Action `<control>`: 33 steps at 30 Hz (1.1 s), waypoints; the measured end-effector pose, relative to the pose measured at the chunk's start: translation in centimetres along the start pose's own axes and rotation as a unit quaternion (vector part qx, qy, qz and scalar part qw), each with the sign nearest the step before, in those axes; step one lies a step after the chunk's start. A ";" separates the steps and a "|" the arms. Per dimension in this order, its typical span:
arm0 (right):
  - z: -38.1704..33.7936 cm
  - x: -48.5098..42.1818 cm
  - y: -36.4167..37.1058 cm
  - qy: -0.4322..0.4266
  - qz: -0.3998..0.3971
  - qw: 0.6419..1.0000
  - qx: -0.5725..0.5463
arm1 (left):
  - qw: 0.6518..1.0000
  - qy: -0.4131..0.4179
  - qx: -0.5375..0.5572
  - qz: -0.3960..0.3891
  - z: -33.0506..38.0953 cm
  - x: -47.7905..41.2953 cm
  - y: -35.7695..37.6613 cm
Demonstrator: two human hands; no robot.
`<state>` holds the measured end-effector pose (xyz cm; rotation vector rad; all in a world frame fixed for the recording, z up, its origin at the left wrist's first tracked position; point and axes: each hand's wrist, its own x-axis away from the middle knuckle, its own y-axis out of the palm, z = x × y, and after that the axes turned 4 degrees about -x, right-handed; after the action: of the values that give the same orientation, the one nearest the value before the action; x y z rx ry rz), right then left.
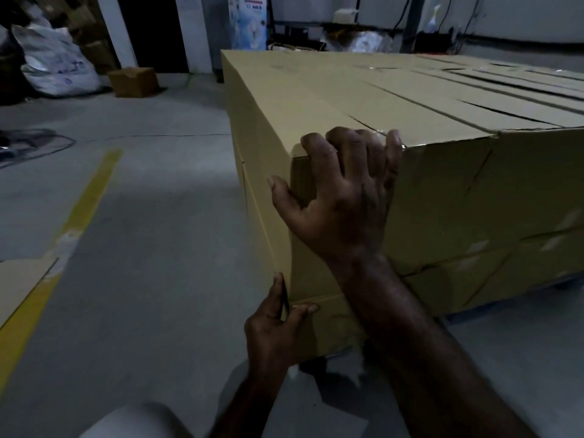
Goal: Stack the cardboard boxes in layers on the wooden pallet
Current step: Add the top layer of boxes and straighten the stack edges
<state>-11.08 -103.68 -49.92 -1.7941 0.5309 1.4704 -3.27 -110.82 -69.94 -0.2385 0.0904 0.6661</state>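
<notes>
step: squaring corner box (300,257) into stack (474,200); pallet beneath seemingly lost in shadow | right hand (341,197) spread on face, fingertips hooked over top edge | left hand (275,330) pinches lower corner edge | next: probably firm, even push flush with neighbours

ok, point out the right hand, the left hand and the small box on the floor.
right hand (341,200), head view, back of the hand.
left hand (272,330), head view, back of the hand.
small box (132,82), head view, its front face.
</notes>
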 end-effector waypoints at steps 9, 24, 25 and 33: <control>-0.5 -0.5 -0.2 -0.023 0.033 0.999 -0.023 | 0.997 -0.026 0.068 0.021 0.2 0.2 0.1; -0.7 -0.9 -0.1 -0.035 0.058 0.997 -0.044 | 0.989 -0.065 0.130 0.032 0.8 -0.1 0.0; -0.6 -0.9 -0.1 -0.038 0.058 0.997 -0.046 | 0.989 -0.064 0.129 0.031 0.8 -0.1 -0.1; -0.5 -0.9 -0.3 -0.050 0.044 0.997 -0.049 | 0.996 -0.035 0.078 -0.039 1.3 -1.1 -1.4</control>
<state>-10.76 -103.99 -48.90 -1.7816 0.5013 1.6633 -3.21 -112.22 -68.21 -0.0677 0.0656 0.5868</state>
